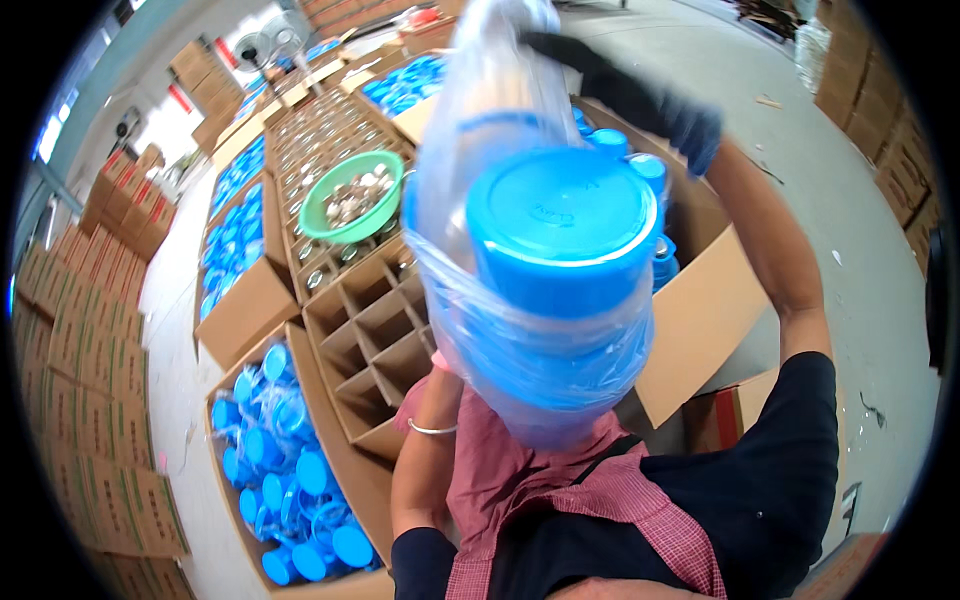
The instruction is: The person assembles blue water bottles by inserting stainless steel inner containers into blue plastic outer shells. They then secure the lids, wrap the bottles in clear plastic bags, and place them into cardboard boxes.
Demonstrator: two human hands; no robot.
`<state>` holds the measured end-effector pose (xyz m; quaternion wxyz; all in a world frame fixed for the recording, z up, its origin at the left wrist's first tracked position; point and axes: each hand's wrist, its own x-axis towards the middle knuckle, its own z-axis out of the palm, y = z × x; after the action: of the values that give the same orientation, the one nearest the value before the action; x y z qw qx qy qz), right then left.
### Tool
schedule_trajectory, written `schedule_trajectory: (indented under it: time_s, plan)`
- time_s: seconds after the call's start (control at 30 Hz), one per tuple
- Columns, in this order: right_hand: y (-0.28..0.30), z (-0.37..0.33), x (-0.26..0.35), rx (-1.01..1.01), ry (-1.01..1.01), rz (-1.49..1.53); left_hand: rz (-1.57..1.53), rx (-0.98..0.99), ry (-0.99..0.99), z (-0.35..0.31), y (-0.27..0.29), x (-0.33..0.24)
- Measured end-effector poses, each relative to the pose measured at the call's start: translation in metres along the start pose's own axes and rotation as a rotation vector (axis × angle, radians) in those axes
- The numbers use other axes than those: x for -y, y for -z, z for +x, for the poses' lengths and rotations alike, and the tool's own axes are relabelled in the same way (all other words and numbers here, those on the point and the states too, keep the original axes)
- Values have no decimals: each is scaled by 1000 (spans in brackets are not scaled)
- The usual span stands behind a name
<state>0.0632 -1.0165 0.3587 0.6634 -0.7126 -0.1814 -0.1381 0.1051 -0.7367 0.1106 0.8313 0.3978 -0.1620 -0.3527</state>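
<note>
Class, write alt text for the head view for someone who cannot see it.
A clear plastic bag around large blue items fills the centre, the person's dark-gloved right hand blurred at its top. Beyond sits a green bowl of small pieces; at lower left, a cardboard box holds blue pieces.

No wording can be read clearly. Small raised marks stand on the flat round face of the bagged blue plastic container [565, 210], near the middle. Rows of blurred green print run down the stacked brown cardboard cartons [100, 415] at the left.
</note>
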Motion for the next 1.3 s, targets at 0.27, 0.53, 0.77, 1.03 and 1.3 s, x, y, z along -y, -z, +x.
schedule_trajectory:
  time_s: [0.27,0.53,0.77,1.03,1.3]
  plan:
    - [-121,-23,-99,373,-243,584,-318,-132,-14,-89,60,3]
    - [-122,-28,-126,334,-220,91,-145,-332,-11,-140,84,13]
    - [-138,-28,-191,334,-139,-135,580,-429,374,-269,35,80]
    - [-202,-31,-169,163,-50,-648,550,-581,9,-187,89,-60]
    - [-150,-21,-214,391,-449,206,792,-422,-290,-74,41,-52]
